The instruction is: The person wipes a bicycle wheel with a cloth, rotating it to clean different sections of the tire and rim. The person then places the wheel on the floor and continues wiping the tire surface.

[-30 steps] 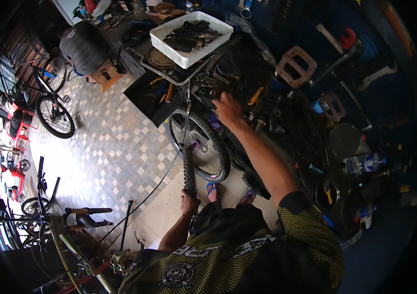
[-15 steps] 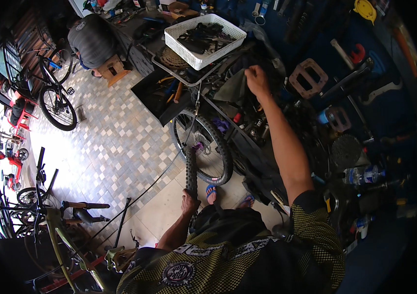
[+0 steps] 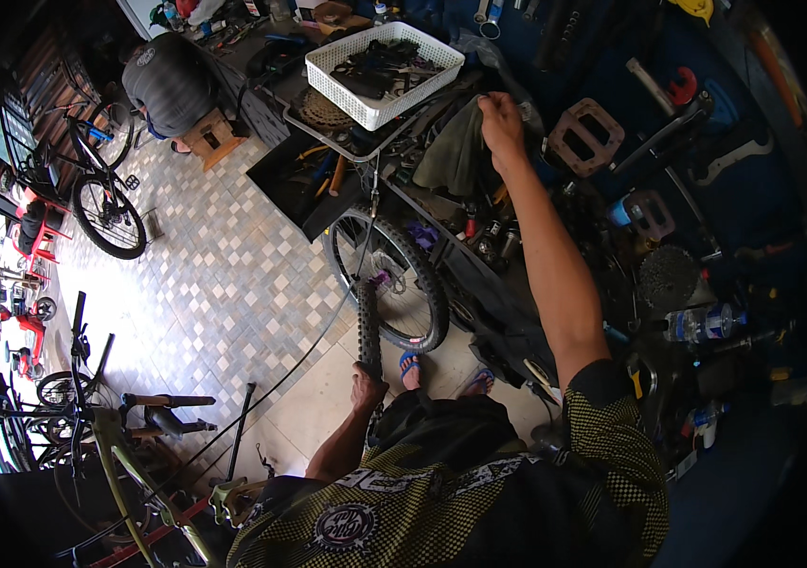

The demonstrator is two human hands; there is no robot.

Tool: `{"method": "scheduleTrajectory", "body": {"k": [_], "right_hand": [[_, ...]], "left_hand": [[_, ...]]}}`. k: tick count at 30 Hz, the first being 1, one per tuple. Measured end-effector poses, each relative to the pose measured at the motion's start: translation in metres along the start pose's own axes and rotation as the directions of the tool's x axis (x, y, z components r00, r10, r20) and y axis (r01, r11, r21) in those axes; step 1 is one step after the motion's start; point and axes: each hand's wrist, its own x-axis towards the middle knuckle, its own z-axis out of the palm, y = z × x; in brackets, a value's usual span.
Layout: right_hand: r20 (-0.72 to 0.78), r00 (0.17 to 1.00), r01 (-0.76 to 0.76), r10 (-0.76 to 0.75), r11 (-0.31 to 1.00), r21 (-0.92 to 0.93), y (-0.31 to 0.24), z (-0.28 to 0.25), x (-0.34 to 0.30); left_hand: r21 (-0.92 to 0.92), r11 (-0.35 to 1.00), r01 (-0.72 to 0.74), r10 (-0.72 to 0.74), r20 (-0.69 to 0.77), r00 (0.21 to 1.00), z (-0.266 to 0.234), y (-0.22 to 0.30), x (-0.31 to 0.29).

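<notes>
My left hand is closed round the knobby tyre of a bicycle wheel seen nearly edge-on in front of my legs. Just beyond it stands another bicycle wheel with a purple hub, partly overlapped by the tyre I grip. Out over the workbench, my right hand pinches the upper end of a grey-green cloth. The cloth hangs down from my fingers above the tools, and its lower part seems to rest among them.
A white plastic basket of dark parts sits on the bench, above an open drawer with tools. Tools hang on the dark wall at right. A green bicycle frame stands at lower left. A person sits bent over on a wooden stool.
My right hand has risen and moved farther away, drawing the cloth up so that more of it hangs. My left hand keeps its hold on the tyre. The view has shifted slightly.
</notes>
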Motion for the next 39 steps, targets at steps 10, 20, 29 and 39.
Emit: {"method": "scheduleTrajectory", "body": {"k": [10,20,29,39], "right_hand": [[-0.104,0.987,0.124,-0.123,0.992,0.005,-0.015,0.001,-0.009],[-0.2,0.965,0.188,-0.172,0.98,0.068,-0.03,0.007,-0.008],[-0.281,0.939,0.247,-0.2,0.959,0.14,-0.026,0.011,0.0],[-0.218,0.899,0.432,-0.379,0.848,0.307,-0.102,0.014,0.048]], "left_hand": [[0.01,1.0,-0.005,0.005,-0.008,1.0,0.003,-0.003,0.001],[0.027,0.999,-0.017,0.018,-0.029,0.999,-0.001,0.003,-0.004],[0.031,1.0,-0.006,0.007,-0.02,1.0,0.0,0.003,-0.004],[0.032,0.999,0.005,-0.005,-0.01,1.0,-0.003,0.01,-0.004]]}}
